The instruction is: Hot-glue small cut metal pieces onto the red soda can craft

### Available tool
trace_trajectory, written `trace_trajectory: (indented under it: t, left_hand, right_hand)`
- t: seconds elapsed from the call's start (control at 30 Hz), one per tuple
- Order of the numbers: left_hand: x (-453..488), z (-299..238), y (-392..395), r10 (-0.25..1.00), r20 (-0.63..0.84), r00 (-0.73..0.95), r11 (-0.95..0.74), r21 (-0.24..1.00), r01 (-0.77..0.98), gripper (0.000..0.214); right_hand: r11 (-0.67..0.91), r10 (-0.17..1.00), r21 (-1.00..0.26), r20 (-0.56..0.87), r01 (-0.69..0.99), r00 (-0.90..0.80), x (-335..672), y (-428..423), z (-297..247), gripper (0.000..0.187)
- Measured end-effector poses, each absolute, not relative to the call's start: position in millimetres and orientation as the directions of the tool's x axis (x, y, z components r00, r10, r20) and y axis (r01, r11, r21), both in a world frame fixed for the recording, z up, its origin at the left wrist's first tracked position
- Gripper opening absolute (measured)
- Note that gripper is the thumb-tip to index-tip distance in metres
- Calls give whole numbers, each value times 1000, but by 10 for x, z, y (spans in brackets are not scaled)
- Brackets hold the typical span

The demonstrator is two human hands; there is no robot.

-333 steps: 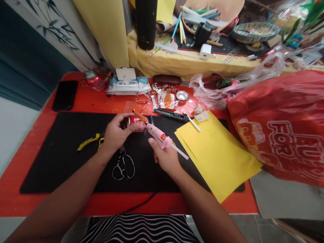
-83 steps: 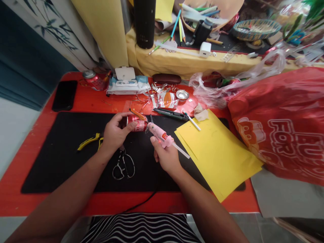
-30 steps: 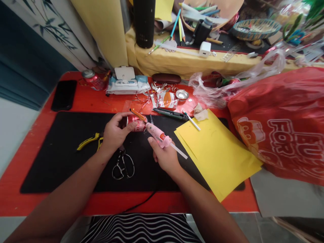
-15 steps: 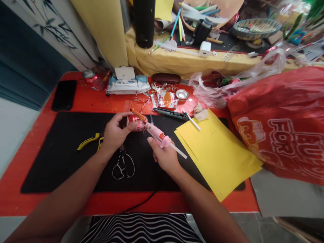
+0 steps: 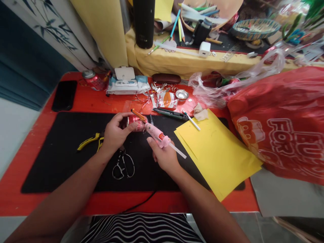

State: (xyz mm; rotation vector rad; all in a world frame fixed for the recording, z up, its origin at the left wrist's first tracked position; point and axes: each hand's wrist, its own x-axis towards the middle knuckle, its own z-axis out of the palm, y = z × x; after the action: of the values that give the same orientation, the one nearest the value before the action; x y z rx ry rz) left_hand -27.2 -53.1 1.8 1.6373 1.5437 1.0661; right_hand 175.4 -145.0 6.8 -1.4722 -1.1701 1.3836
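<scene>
My left hand [image 5: 115,133] is wrapped round a red drink can [image 5: 134,123] lying on its side over the black mat [image 5: 63,155]. My right hand [image 5: 165,157] grips a pink glue gun [image 5: 157,134], a white glue stick poking out of its back end. The gun's nozzle points at the can's right end and touches it or nearly so. An orange-handled tool [image 5: 138,115] lies just behind the can.
Scissors [image 5: 123,166] and yellow pliers [image 5: 89,140] lie on the mat by my left wrist. Yellow paper sheets [image 5: 220,155] sit to the right, a large red plastic bag [image 5: 280,118] beyond them. A black phone [image 5: 64,95], wet wipes [image 5: 128,84], a knife [image 5: 170,114] and metal scraps lie behind.
Almost nothing has changed. The glue gun has shifted slightly left toward the can; my left hand keeps the can where it was.
</scene>
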Motion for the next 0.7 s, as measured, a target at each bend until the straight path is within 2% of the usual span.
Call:
trace_trajectory:
  t: [0.17, 0.7]
  left_hand:
    - [-268, 16, -528, 991, 130, -20, -105, 873, 475, 48]
    - [-274, -6, -537, 989, 149, 7, -133, 862, 489, 48]
  right_hand:
    - [-274, 961, -955, -276, 111, 1, 1753, -1459, 81, 54]
    - [-274, 961, -953, -275, 128, 9, 1750, -1464, 35, 56]
